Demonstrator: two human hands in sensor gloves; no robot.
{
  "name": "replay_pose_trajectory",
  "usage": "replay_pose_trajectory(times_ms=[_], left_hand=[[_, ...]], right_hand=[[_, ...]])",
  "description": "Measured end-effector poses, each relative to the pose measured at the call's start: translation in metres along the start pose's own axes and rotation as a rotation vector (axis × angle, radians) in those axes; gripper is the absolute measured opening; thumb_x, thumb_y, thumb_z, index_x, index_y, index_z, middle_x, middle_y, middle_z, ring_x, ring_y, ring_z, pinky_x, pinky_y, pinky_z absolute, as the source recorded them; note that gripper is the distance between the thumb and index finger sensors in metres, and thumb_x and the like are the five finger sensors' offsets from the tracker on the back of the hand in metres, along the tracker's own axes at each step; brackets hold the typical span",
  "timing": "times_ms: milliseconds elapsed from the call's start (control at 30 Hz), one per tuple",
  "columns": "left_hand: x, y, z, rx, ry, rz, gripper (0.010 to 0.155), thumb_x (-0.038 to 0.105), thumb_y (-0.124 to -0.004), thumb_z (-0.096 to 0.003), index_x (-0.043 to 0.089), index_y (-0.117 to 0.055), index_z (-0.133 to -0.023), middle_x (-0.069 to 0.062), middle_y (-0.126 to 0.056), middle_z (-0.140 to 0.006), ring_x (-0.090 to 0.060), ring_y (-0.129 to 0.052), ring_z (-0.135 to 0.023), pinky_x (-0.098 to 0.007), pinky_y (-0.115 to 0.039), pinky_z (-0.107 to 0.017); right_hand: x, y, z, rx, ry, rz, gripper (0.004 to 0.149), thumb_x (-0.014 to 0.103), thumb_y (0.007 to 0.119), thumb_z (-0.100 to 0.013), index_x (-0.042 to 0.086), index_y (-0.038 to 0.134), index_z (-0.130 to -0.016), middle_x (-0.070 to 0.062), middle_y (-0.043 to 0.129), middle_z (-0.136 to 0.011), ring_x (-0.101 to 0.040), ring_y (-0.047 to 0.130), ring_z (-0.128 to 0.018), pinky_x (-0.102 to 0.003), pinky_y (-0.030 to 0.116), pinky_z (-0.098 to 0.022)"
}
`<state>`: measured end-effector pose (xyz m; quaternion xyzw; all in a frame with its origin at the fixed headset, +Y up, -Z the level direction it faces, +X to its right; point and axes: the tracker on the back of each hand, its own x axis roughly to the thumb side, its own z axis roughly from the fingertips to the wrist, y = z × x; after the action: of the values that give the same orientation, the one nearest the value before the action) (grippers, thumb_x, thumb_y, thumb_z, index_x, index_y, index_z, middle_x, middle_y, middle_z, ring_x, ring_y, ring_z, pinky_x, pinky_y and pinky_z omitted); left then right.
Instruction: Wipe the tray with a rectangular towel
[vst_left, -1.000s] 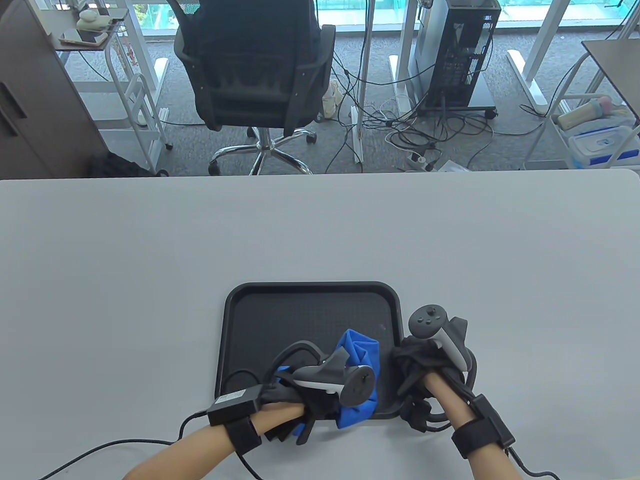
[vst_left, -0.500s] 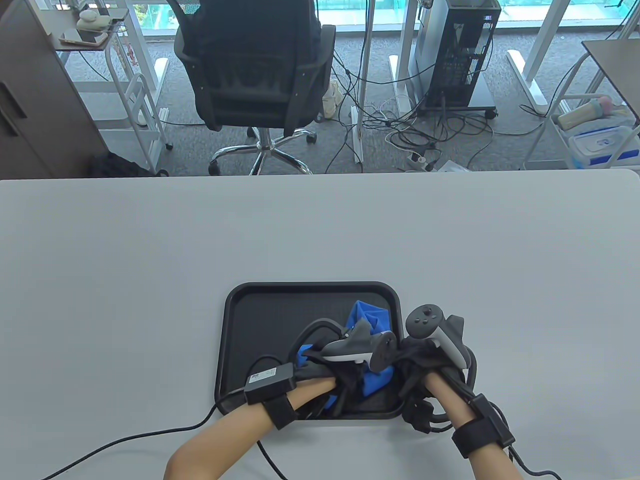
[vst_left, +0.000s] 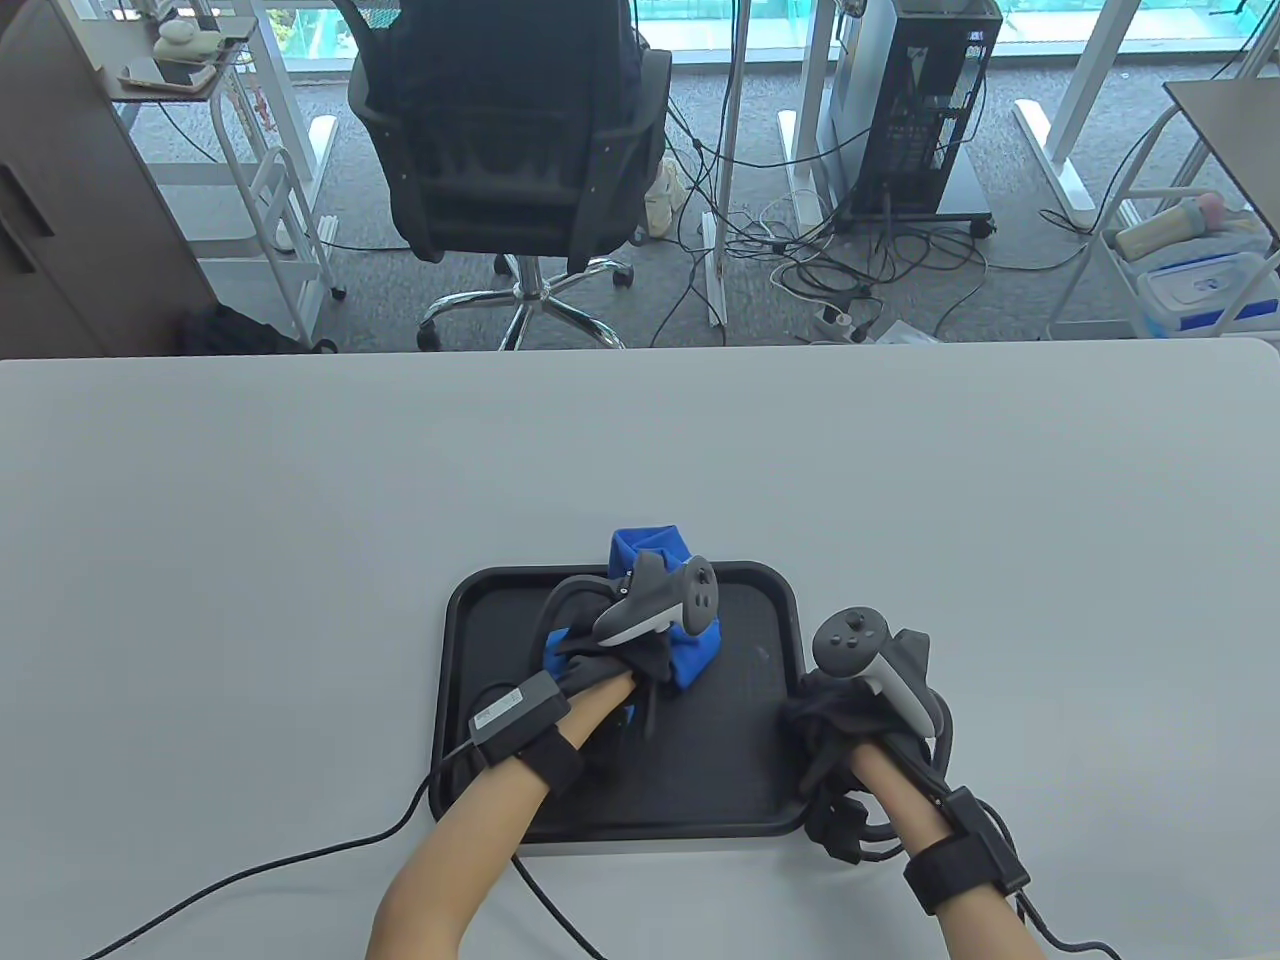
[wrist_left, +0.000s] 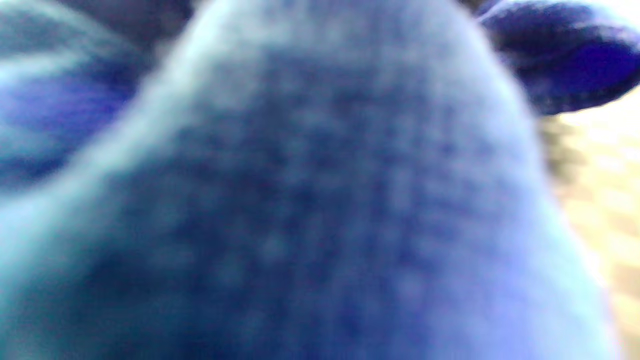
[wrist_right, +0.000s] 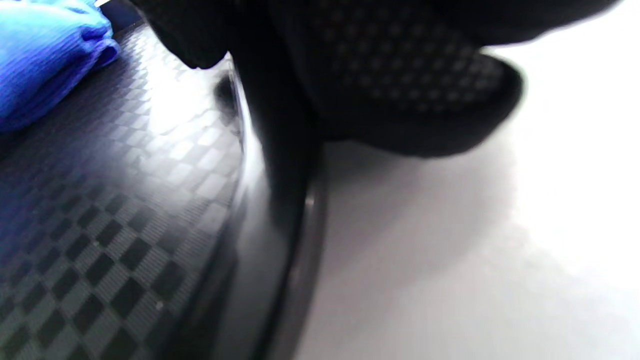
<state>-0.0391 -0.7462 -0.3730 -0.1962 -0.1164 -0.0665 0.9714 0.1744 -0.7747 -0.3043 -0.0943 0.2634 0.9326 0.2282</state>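
Observation:
A black tray (vst_left: 760, 590) with a textured checkered floor lies on the white table near the front edge. My left hand (vst_left: 625, 655) grips a bunched blue towel (vst_left: 650, 548) and presses it on the tray's far part; the towel pokes over the far rim. The left wrist view is filled by blurred blue towel (wrist_left: 320, 200). My right hand (vst_left: 835, 720) holds the tray's right rim; in the right wrist view its fingers (wrist_right: 400, 75) lie over the rim (wrist_right: 295, 235), with the towel (wrist_right: 45, 60) at top left.
The white table (vst_left: 300, 520) stretches wide to the left, right and behind the tray. Glove cables trail off the front edge. An office chair (vst_left: 510, 130), a computer tower (vst_left: 925, 100) and shelving carts stand on the floor beyond the table.
My left hand has slid the blue towel from the tray's near right part up to its far middle. My right hand has stayed on the right rim.

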Motion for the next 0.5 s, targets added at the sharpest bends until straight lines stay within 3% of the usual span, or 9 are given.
replay_pose_trajectory(times_ms=[233,500], left_hand=[[-0.036,-0.008,0.012,-0.019,0.075,-0.027,0.056,0.030,-0.075,-0.0520,0.025,-0.056,-0.105,-0.008,-0.064,-0.111,-0.024,-0.084,-0.083,-0.054,-0.066,-0.066],[-0.082,-0.017,0.032,-0.123,0.166,-0.062,0.056,0.029,-0.075,-0.0520,0.022,-0.056,-0.104,-0.011,-0.064,-0.110,-0.025,-0.085,-0.083,-0.054,-0.067,-0.065]], right_hand=[[0.000,0.001,0.001,-0.042,0.020,-0.007,0.047,0.039,0.078,-0.046,0.007,0.068,-0.078,-0.012,0.090,-0.039,-0.020,0.098,-0.013,-0.035,0.085,-0.006],[-0.001,0.002,0.002,-0.057,0.023,-0.022,0.047,0.039,0.078,-0.046,0.006,0.068,-0.078,-0.012,0.090,-0.039,-0.020,0.098,-0.012,-0.035,0.085,-0.005]])
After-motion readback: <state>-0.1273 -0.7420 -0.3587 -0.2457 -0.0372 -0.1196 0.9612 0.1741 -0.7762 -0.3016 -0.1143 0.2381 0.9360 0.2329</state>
